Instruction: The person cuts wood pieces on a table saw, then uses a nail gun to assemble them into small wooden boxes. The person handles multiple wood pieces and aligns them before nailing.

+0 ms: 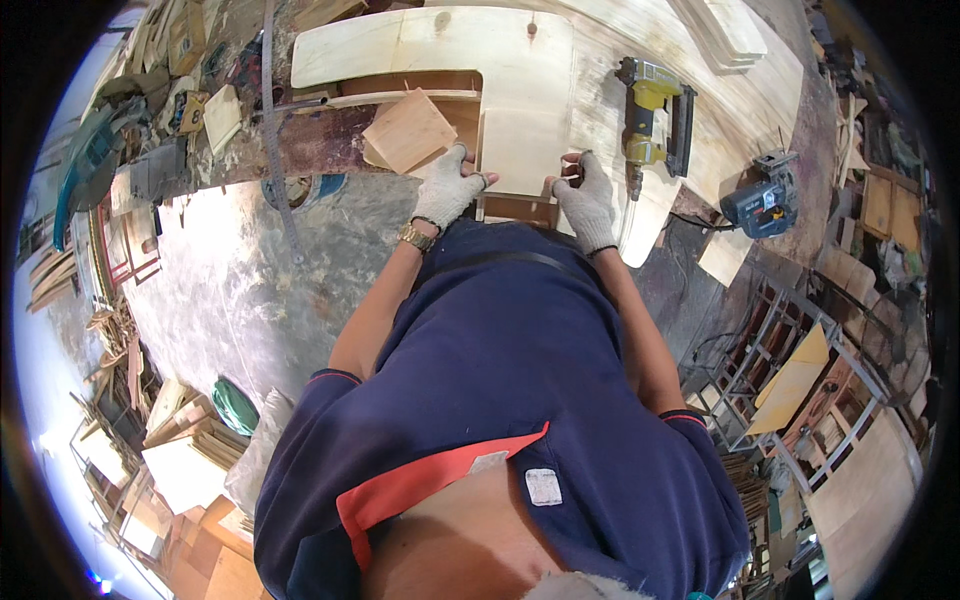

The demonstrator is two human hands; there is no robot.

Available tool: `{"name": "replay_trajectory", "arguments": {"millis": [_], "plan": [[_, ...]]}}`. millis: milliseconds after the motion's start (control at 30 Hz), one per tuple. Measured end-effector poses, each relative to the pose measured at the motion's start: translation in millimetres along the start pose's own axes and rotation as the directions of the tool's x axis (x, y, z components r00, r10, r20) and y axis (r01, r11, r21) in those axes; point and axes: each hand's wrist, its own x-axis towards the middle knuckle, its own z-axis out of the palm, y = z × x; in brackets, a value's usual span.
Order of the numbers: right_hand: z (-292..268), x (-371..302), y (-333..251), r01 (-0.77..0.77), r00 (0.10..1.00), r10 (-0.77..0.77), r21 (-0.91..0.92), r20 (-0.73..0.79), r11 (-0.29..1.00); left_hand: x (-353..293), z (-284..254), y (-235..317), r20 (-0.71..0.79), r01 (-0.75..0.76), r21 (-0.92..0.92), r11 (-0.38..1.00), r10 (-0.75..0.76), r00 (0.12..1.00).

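Note:
A pale L-shaped wooden panel [525, 120] lies on the bench in front of me, its near end close to my waist. My left hand [448, 190], in a white knit glove with bare fingertips, is closed at the panel's left edge, with the thumb against it. At the near right corner, my right hand [585, 198], gloved alike, has its fingers curled and its thumb at the edge. A square piece of thin wood [409, 131] rests just beyond my left hand. Wooden frame strips [520, 210] show beneath the panel's near end.
A yellow and black air nailer [650, 115] lies on boards right of the panel. A blue jigsaw [762, 205] sits farther right, its cable trailing down. A long metal ruler [268, 100] hangs over the bench's left side. Stacked boards [715, 35] stand at far right; wood scraps [195, 470] fill the lower left.

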Motion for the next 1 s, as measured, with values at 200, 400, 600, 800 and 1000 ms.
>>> {"name": "replay_trajectory", "arguments": {"millis": [200,400,600,800,1000], "plan": [[2.1,7.7,6.4,-0.042,0.999,0.042,-0.023,-0.034,0.999,4.5,4.2,9.6,-0.050,-0.037,0.098,0.995,0.042,0.998],[-2.3,9.1,11.6,-0.084,0.995,0.087,0.060,-0.040,0.995,1.6,9.2,15.9,-0.064,-0.011,0.065,0.998,0.015,0.998],[-11.1,11.3,16.0,-0.046,0.999,0.046,0.001,-0.019,0.999,-2.5,15.7,24.5,-0.094,0.006,0.101,0.995,0.004,0.996],[-10.5,11.3,21.1,-0.052,0.998,0.052,0.006,-0.029,0.999,-6.5,16.0,27.1,-0.098,0.027,0.068,0.997,-0.020,0.995],[-12.9,9.2,8.3,-0.104,0.994,0.104,-0.015,-0.024,0.994,-3.9,22.4,16.7,-0.126,-0.060,0.035,0.998,0.064,0.990]]}}
